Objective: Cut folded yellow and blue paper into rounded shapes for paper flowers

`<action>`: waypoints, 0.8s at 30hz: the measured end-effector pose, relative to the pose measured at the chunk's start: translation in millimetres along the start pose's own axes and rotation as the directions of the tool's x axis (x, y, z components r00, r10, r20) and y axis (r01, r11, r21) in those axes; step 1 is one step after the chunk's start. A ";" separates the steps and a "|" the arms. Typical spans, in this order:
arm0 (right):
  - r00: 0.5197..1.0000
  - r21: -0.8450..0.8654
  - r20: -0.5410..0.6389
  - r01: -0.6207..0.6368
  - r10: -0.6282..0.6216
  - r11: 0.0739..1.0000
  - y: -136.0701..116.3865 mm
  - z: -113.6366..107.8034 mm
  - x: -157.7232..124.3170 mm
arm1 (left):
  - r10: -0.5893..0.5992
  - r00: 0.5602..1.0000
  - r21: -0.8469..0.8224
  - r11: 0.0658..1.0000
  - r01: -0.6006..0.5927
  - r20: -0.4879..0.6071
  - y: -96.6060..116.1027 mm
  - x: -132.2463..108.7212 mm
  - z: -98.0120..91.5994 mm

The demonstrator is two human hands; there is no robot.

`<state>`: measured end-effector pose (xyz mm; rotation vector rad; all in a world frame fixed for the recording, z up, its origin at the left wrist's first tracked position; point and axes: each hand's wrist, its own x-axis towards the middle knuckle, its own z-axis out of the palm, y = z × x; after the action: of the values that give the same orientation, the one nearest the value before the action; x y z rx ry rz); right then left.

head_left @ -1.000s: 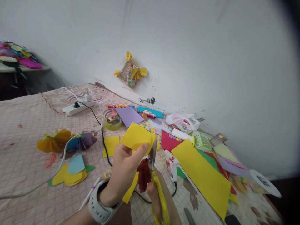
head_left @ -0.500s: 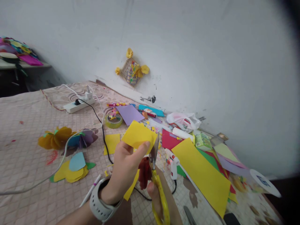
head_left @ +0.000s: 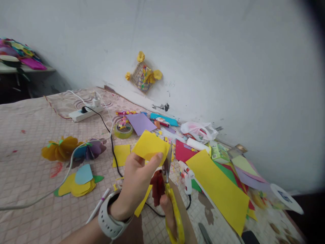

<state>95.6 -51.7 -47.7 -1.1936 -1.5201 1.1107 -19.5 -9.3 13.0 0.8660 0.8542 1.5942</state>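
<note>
In the head view, my left hand (head_left: 138,176) pinches a yellow piece of paper (head_left: 149,145) between thumb and fingers, above the table. A pale watch is on that wrist. My right hand (head_left: 171,206) grips yellow-handled scissors (head_left: 175,211), thumb through one loop. Their blades point up at the paper's right edge; whether they touch it I cannot tell. Behind the hands lies a dark red thing (head_left: 157,188), partly hidden. A yellow square of paper (head_left: 122,154) and a yellow strip (head_left: 142,203) rest on the table close by.
A glue gun (head_left: 187,176) with a black cord lies right of my hands, beside a large yellow sheet (head_left: 219,191). Left are paper flowers (head_left: 61,149), cut paper petals (head_left: 80,184) and a power strip (head_left: 85,113). A tape roll (head_left: 123,131) sits farther back.
The scissors' handles and my right thumb have shifted slightly. The yellow paper and my left hand are almost where they were.
</note>
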 end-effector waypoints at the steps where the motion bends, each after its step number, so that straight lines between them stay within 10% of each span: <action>1: 1.000 0.015 0.005 -0.002 0.002 1.000 4.7 0.4 2.2 | 0.002 1.000 -0.003 1.000 -0.002 0.000 0.0 0.1 0.0; 17: 0.998 0.097 0.064 -0.021 0.015 0.995 45.2 1.7 12.3 | 0.011 1.000 -0.031 0.999 -0.011 -0.014 -1.4 -2.8 3.1; 24: 0.999 0.075 0.048 -0.004 0.000 0.997 -5.2 -3.8 -1.5 | 0.006 0.998 0.003 1.000 -0.005 -0.067 -1.2 -4.5 4.2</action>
<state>98.5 -53.4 -42.0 -1.1246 -1.4998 1.1951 -14.6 -13.2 13.5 0.8216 0.9019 1.6346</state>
